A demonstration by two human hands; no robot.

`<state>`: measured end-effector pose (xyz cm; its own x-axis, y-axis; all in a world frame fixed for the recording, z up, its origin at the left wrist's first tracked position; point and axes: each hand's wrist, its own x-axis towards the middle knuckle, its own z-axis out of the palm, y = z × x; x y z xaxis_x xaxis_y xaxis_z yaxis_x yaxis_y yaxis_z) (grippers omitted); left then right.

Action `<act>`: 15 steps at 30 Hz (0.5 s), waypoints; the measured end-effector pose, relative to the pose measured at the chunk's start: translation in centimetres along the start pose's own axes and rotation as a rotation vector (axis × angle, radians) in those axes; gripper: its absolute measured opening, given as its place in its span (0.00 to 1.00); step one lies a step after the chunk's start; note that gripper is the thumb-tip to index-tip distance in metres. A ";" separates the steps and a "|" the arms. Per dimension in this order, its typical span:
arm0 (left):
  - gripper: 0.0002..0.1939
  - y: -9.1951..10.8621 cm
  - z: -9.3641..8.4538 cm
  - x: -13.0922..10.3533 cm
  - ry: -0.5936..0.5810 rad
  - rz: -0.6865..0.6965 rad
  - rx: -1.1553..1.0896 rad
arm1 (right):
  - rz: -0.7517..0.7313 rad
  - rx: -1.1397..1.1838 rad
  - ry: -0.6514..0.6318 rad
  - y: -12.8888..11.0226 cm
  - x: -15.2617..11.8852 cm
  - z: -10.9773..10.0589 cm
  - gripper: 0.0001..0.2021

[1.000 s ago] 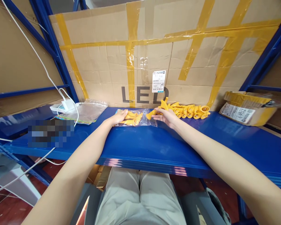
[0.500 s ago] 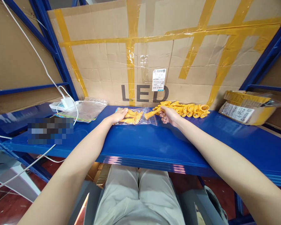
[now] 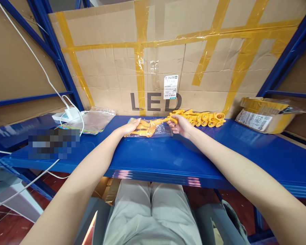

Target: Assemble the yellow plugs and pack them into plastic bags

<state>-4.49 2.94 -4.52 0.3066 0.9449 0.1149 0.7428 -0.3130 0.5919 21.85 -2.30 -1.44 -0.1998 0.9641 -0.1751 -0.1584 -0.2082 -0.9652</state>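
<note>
My left hand (image 3: 131, 127) is closed around the left end of a clear plastic bag (image 3: 165, 130) that lies on the blue shelf. Inside it are several yellow plastic pieces (image 3: 144, 132), partly covered by my fingers. My right hand (image 3: 180, 126) pinches the narrow end of another long yellow plastic piece (image 3: 158, 121). Its wider end points left and lies over the bag, among the bagged pieces; whether it is inside the film I cannot tell. Just behind and right of my right hand sits a pile of the same yellow pieces (image 3: 206, 119) with round, hollow ends.
A large taped cardboard box (image 3: 112, 75) marked LED stands behind the blue shelf (image 3: 158, 156). At left are a flat clear packet (image 3: 102, 119), a white plug (image 3: 73, 113) with cables, and a blurred dark object (image 3: 53, 141). A small open carton (image 3: 265, 117) is at right.
My right hand has moved slightly left, carrying the yellow piece from the bag's right side to over the bagged pieces. My left hand stays on the bag.
</note>
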 end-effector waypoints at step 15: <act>0.40 1.1 0.6 -0.3 0.097 -0.012 -0.126 | 0.143 -0.168 -0.212 1.7 1.0 0.8 0.18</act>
<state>-3.45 2.25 -4.36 0.2351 0.9552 0.1800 0.6632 -0.2930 0.6887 20.60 -1.87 -3.08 -0.4090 0.8673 -0.2837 0.0448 -0.2914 -0.9555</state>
